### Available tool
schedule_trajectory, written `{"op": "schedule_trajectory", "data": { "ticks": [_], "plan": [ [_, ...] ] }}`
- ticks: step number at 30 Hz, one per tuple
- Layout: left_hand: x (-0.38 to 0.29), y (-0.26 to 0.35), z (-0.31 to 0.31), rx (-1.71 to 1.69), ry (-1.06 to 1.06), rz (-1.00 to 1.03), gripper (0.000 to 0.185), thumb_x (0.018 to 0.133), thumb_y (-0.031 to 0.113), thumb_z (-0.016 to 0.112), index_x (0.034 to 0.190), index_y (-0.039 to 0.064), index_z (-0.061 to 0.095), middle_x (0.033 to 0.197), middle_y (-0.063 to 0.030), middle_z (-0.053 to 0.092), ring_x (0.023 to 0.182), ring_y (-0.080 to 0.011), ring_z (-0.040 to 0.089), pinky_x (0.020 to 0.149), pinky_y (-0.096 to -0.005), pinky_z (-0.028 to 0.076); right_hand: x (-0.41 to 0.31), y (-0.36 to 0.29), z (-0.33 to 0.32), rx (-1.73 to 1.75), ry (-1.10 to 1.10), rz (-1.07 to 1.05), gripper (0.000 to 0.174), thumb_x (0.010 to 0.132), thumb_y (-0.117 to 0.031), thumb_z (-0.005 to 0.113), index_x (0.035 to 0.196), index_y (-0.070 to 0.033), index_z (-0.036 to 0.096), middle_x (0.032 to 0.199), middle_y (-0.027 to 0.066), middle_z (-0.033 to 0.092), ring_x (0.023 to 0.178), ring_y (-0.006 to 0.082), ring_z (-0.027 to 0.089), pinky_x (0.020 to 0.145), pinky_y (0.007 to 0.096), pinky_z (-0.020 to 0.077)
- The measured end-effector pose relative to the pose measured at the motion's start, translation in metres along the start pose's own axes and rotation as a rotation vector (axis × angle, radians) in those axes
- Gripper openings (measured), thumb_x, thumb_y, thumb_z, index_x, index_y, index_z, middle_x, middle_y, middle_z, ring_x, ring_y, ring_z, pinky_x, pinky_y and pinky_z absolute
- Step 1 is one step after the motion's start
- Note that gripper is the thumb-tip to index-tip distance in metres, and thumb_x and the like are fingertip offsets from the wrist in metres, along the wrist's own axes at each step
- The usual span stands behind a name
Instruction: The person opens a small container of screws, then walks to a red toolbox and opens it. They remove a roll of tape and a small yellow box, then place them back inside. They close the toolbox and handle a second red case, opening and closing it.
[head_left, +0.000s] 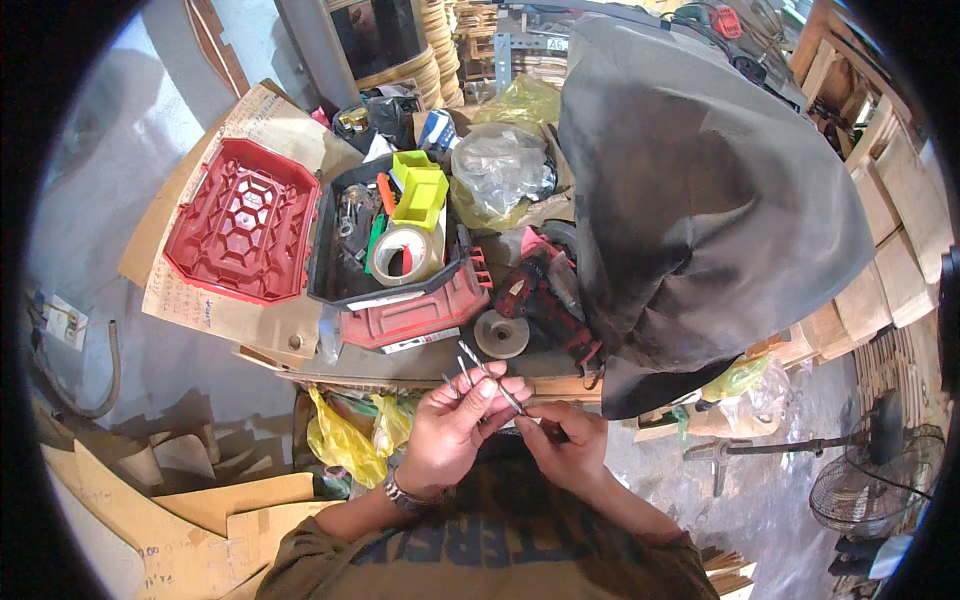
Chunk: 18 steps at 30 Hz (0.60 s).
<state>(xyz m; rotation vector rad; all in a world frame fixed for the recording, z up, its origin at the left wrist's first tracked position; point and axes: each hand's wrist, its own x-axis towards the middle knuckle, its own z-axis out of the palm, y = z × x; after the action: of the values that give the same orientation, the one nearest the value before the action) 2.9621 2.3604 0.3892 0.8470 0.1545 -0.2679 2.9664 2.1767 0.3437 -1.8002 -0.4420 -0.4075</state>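
Note:
Several drill bits (471, 355) stick up from my left hand (457, 420), the longest pinched between thumb and fingers. My right hand (566, 442) has its thumb and forefinger on the lower end of that long bit. Both hands are in front of my chest, just short of the workbench's edge. Beyond them lie a round disc (501, 334) with a centre hole and a red-and-black cordless drill (544, 300). A dark toolbox tray (319, 262) holds a roll of tape (435, 262), yellow-green bins (421, 196) and small metal pieces.
A red toolbox lid (240, 221) rests on marked cardboard (172, 300) at the left. Under the tray sits a red case (420, 311). A dark cloth cover (712, 210) drapes a bulky thing at right. Yellow plastic bags (341, 442) hang below the bench; a fan (874, 480) stands lower right.

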Motion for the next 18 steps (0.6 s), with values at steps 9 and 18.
{"op": "schedule_trajectory", "data": {
  "ticks": [9, 18],
  "plan": [
    [0.006, 0.029, -0.006, 0.06, 0.108, -0.072, 0.027, 0.111, 0.018, 0.059, 0.135, 0.008, 0.064, 0.126, -0.0083, 0.074, 0.116, -0.0195, 0.071, 0.104, -0.0398, 0.058, 0.019, -0.009, 0.012, 0.003, -0.06, 0.064, 0.012, 0.092, -0.009, 0.081, 0.101, -0.004, 0.076, 0.079, 0.0103, 0.074, 0.062, 0.0174, 0.07, 0.057, 0.0309, 0.0525],
    [0.027, 0.07, -0.053, -0.024, -0.007, -0.127, 0.028, 0.112, 0.017, 0.056, 0.136, 0.004, 0.064, 0.127, -0.0106, 0.072, 0.122, -0.0234, 0.07, 0.107, -0.0408, 0.057, 0.04, -0.024, 0.063, -0.017, -0.069, 0.247, 0.008, 0.093, -0.007, 0.079, 0.098, -0.002, 0.076, 0.075, 0.009, 0.074, 0.063, 0.0161, 0.07, 0.058, 0.0299, 0.0528]
  ]
}}
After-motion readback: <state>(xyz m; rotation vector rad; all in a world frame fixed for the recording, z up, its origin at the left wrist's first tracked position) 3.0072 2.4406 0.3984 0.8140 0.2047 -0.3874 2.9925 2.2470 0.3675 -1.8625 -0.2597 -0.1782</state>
